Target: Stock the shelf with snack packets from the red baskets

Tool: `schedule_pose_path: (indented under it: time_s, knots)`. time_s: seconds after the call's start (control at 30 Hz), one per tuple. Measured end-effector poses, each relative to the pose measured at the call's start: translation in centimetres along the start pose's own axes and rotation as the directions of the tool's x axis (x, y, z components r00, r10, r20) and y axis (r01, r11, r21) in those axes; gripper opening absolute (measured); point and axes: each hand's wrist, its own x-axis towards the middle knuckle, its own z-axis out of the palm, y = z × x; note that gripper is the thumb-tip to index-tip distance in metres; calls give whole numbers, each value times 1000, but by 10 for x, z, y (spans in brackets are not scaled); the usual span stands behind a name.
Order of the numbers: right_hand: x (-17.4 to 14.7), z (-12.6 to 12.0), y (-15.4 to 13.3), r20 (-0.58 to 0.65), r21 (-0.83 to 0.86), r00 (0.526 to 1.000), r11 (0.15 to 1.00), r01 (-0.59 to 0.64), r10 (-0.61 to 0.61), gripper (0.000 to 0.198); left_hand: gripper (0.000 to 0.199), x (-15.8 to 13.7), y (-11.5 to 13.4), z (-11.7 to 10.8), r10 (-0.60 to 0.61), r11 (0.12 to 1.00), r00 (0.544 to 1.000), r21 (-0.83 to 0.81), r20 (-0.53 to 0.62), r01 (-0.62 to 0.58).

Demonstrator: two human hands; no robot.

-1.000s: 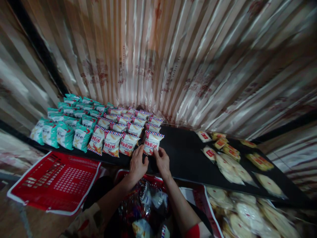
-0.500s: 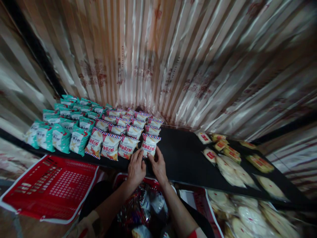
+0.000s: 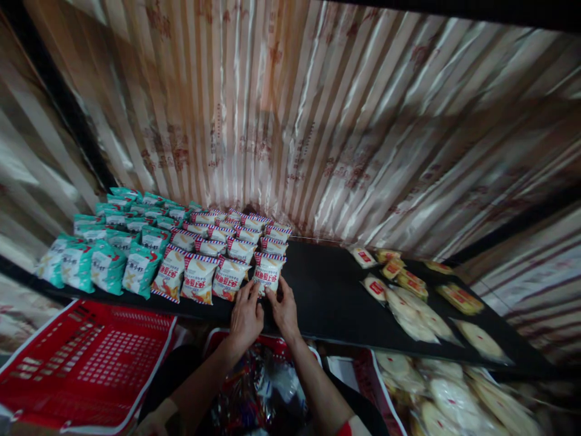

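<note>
A small white snack bag with red lettering and a striped top edge stands upright at the front right end of the rows on the black shelf. Both hands are on its lower part. My left hand closes on its lower left side, fingertips partly hidden beside the neighbouring bag. On the right, my right hand has its thumb on the front and its fingers along the side. Matching bags stand behind it and to its left, in rows.
Teal snack bags fill the shelf's left end. Flat packaged rounds and yellow packs lie on the black shelf at right. Below are a red basket, a basket of shiny packets and bagged pale rounds.
The view has tilted up slightly, so the shelf appears lower and a bit further left. Both hands stay on the same snack bag, which stands in about the same place.
</note>
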Motion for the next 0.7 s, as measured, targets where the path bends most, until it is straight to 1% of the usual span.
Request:
schedule_pose_path:
  time_s: [0.07,0.17,0.27,0.33,0.4,0.47,0.53,0.57,0.6,0.63,0.67,0.7]
  knots:
    - [0,1,0,-9,-6,1000,1000,9,-9,61,54,1,0,0,4,1000,1000,1,14,-4]
    - [-1,1,3,-11,-6,998,998,64,-64,58,54,2,-1,-1,22,1000,999,-4,26,-22]
    - [-10,-4,4,-68,-17,995,997,77,-78,57,55,-1,1,-8,39,999,999,-20,9,-39]
    - [-23,-14,3,-102,-41,991,996,78,-82,52,51,-8,4,-16,49,998,998,-30,-32,-49]
    - [-40,-29,2,-105,-62,989,993,102,-108,45,44,-21,7,-22,67,996,997,-53,-50,-69]
    - [-62,-47,5,-104,-86,987,990,113,-122,39,38,-41,11,-26,80,992,997,-98,-19,-82]
    - [-85,-67,11,-107,-126,989,988,88,-102,36,35,-67,16,-25,85,985,992,-156,90,-70]
    - [-97,-76,16,-107,-151,991,987,64,-81,35,34,-81,19,-24,77,983,981,-179,176,-44]
    - [-109,-84,22,-108,-176,993,984,35,-54,35,33,-96,23,-21,60,981,956,-194,285,-4]
    - [-120,-92,28,-102,-200,994,980,5,-26,34,32,-111,27,-17,36,980,914,-194,404,47]
    - [-131,-99,35,-90,-222,996,975,-25,5,33,31,-125,32,-13,6,978,853,-180,523,103]
    - [-140,-105,41,-75,-240,996,969,-57,40,33,32,-139,38,-8,-16,974,772,-165,636,157]
